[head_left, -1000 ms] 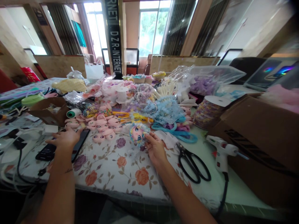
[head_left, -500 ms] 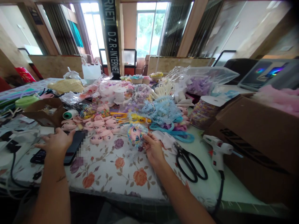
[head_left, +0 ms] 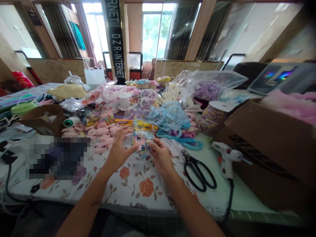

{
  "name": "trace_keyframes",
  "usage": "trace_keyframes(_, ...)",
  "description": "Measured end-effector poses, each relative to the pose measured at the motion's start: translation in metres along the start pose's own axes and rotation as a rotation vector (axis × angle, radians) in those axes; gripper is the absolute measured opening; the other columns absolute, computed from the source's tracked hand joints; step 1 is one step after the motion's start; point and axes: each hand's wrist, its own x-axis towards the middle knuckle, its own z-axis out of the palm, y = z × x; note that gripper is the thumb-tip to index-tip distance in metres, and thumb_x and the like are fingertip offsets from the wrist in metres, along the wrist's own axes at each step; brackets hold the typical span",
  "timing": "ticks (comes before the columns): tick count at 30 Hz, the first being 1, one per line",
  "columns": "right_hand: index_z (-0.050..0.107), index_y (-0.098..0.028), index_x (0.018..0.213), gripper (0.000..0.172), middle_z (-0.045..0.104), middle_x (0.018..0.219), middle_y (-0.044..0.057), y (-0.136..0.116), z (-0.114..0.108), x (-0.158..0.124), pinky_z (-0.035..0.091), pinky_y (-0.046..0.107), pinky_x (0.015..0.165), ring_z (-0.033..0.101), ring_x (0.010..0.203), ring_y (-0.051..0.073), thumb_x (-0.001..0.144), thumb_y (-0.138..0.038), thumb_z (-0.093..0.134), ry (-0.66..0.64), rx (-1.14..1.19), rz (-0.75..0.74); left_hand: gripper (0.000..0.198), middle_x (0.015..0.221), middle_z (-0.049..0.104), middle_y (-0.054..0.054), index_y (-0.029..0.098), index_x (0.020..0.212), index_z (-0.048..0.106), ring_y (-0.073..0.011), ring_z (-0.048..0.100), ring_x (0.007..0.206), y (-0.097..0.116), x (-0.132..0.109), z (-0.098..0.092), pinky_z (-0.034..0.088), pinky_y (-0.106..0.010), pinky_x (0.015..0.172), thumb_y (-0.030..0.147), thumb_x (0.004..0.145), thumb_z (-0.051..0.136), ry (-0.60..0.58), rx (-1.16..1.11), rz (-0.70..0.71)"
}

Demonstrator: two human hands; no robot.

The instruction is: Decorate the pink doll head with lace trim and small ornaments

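Observation:
A small doll head (head_left: 141, 143) with big painted eyes and a fluffy blue, white and yellow trim is in front of me. My right hand (head_left: 161, 155) pinches it at its right edge. Beside its left side is my left hand (head_left: 120, 148), fingers spread and thumb close to the face; whether it touches the trim I cannot tell. Several bare pink doll faces (head_left: 101, 136) lie behind and left of my left hand. Blue fluffy yarn (head_left: 170, 117) is heaped just beyond the doll head. Black-handled scissors (head_left: 199, 171) rest to the right of my right hand.
A white glue gun (head_left: 226, 158) with its cord stands by a large cardboard box (head_left: 266, 154) on the right. A spool of multicoloured yarn (head_left: 213, 118) is behind it. On the left are a small open carton (head_left: 43, 120) and a thread cone (head_left: 71, 121). A flowered cloth (head_left: 116, 194) covers the table.
My left hand has moved right, from over the dark phone on the left to beside the doll head. My right hand keeps its hold on the doll head. The view has shifted slightly.

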Motion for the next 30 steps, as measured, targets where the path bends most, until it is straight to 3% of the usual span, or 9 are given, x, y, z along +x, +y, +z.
trace_keyframes(4,0.066,-0.017,0.081,0.035,0.059,0.059,-0.007,-0.008,0.000,-0.002,0.036,0.018,0.048,0.049,0.049,0.006,0.051,-0.020,0.084,-0.044,-0.117,-0.028,0.046,0.133,0.049,-0.009,0.027,0.118,0.054,-0.0263,0.041,0.130,0.007,0.002,0.010,0.032,-0.047,0.109,0.035,0.075,0.070,-0.108,0.104,0.113)
trace_keyframes(8,0.067,-0.018,0.081,0.034,0.059,0.059,-0.007,-0.008,-0.001,-0.003,0.038,0.019,0.051,0.050,0.052,0.007,0.052,-0.023,0.083,-0.077,-0.202,-0.042,0.047,0.128,0.054,-0.010,0.026,0.118,0.056,-0.0263,0.046,0.126,0.003,0.003,0.011,0.035,-0.046,0.107,0.038,0.076,0.070,-0.129,0.069,0.155)
trace_keyframes(20,0.067,-0.018,0.078,0.033,0.065,0.066,-0.004,-0.004,-0.002,-0.005,0.042,0.019,0.056,0.055,0.057,0.008,0.051,-0.023,0.086,-0.130,-0.129,0.018,0.042,0.129,0.054,-0.010,0.025,0.115,0.059,-0.0257,0.048,0.124,-0.005,-0.005,0.021,0.037,-0.042,0.105,0.038,0.077,0.069,-0.079,-0.068,0.050)
trace_keyframes(30,0.063,-0.018,0.066,0.032,0.057,0.052,-0.007,-0.003,-0.002,-0.005,0.034,0.019,0.046,0.048,0.047,0.006,0.046,-0.020,0.087,-0.112,-0.113,0.031,0.039,0.127,0.054,-0.010,0.025,0.111,0.060,-0.0263,0.049,0.122,-0.004,-0.008,0.024,0.036,-0.043,0.104,0.035,0.075,0.071,-0.081,-0.131,-0.037)
